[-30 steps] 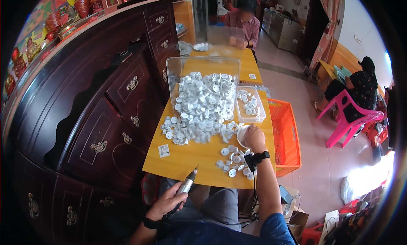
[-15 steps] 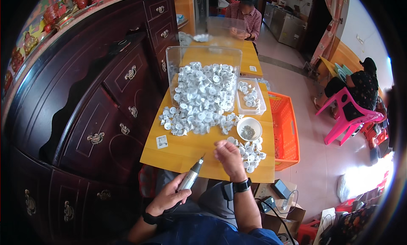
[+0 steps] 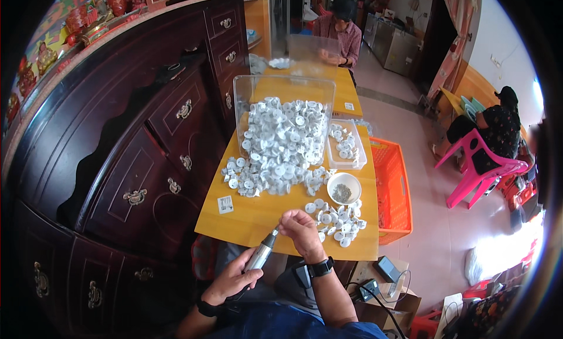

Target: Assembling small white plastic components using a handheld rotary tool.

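A silver screwdriver (image 3: 260, 257) slants up at the yellow table's (image 3: 249, 219) near edge, the left hand (image 3: 239, 273) curled round it; the right hand (image 3: 301, 230) pinches its fingertips together at the bit, on what I cannot tell; beyond lie loose white parts (image 3: 345, 227) and a white bowl (image 3: 355, 184)

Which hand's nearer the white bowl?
Right. The right hand is to the near left of the white bowl; the left hand, around the silver tool, is farther off that same way.
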Available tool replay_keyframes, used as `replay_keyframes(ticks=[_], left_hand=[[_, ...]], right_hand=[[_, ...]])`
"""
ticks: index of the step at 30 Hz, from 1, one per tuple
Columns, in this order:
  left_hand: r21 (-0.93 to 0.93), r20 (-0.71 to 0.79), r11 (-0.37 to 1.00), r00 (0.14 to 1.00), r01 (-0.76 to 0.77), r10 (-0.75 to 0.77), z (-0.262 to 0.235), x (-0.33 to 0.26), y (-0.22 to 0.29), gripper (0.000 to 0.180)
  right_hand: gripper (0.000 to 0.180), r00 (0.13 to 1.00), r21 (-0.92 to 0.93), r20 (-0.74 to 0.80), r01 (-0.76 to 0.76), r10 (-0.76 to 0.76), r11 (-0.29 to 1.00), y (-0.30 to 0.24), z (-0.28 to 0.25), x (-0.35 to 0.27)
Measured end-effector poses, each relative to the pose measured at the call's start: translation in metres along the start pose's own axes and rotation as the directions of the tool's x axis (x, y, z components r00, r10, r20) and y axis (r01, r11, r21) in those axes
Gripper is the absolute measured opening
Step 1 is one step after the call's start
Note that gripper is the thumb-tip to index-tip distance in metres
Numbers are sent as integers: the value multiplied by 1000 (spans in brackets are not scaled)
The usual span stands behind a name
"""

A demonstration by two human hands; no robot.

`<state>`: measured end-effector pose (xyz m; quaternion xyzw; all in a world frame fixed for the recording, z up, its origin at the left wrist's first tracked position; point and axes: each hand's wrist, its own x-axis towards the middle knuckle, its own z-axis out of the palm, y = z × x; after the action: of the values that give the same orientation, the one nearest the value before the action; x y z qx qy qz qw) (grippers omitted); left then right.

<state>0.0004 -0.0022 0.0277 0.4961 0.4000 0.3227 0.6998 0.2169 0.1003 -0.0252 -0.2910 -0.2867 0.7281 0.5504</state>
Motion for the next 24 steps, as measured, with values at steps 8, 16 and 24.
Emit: replay_keyframes(ticks=[8, 16, 24], left_hand=[[4, 23, 1000, 1000, -17, 17, -6, 6, -4, 65], [-81, 13, 996, 999, 43, -42, -3, 8, 1, 62], [-31, -59, 997, 996, 72, -74, -4, 9, -9, 63]], right_hand=[[3, 1000, 11, -4, -4, 4, 1000, 0, 1, 5], [3, 999, 50, -44, -16, 18, 999, 2, 2, 5], [6, 999, -53, 12, -42, 42, 998, 4, -4, 9]])
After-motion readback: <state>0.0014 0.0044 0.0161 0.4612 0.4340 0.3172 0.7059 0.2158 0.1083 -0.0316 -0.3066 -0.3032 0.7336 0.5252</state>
